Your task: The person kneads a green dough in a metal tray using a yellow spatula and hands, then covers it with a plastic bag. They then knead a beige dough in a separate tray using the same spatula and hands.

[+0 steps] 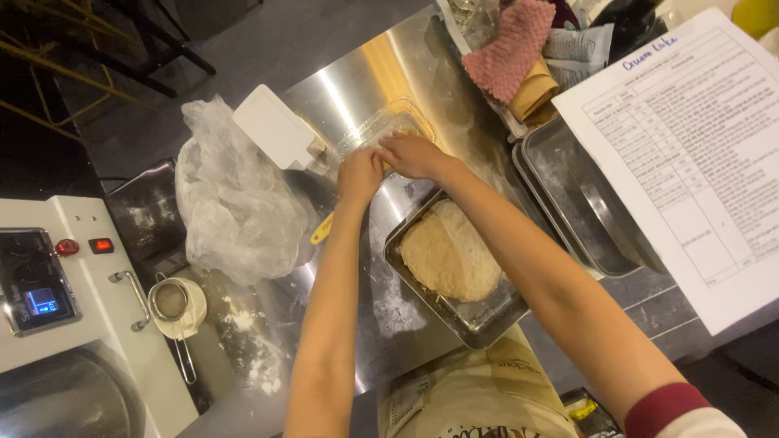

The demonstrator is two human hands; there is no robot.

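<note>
**Hands at clear tub, dough waiting in tray**

Left hand (359,173) and right hand (412,156) meet at the near rim of a clear plastic container (388,127) on the steel counter (357,81). Fingers curled against the rim; whether either truly grips it cannot be told. White lid (274,127) lies just beside the tub. Flattened dough (449,251) sits in a metal tray (479,318) beneath the right forearm. Judgement: steady the tub with one hand, keep forearms off the dough.

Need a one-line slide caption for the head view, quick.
Both hands, left hand and right hand, meet at a clear plastic container beyond a metal tray of flattened dough.
</note>
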